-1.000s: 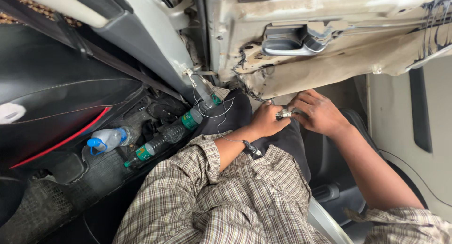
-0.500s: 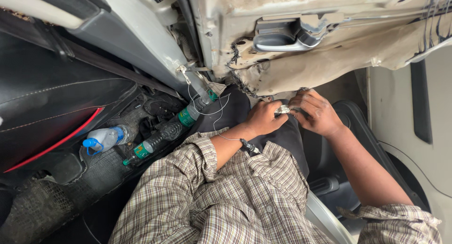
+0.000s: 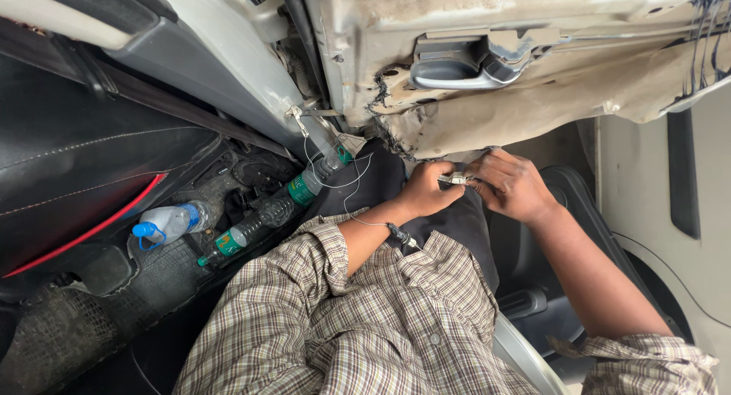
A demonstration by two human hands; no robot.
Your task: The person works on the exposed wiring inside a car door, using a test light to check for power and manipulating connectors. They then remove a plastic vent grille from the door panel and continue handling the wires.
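My left hand point(image 3: 428, 189) and my right hand point(image 3: 512, 183) meet just below a torn beige door lining point(image 3: 525, 109), both pinching a small pale metal connector point(image 3: 455, 179) between their fingertips. A thin white wire point(image 3: 346, 188) runs from the door pillar toward my left wrist. Above the hands sits a grey inner door handle point(image 3: 464, 63) in the stripped door panel. My checked shirt sleeves point(image 3: 304, 273) fill the foreground.
On the floor at left lie a clear bottle with a blue cap point(image 3: 169, 223) and two dark bottles with green labels point(image 3: 255, 227), point(image 3: 316, 180). A black seat with red piping point(image 3: 84, 182) is at far left. A grey trim panel point(image 3: 670, 212) is at right.
The view has shifted slightly, so the hands sit a little lower and rightward. Both hands still work the small connector, fingers barely moved.
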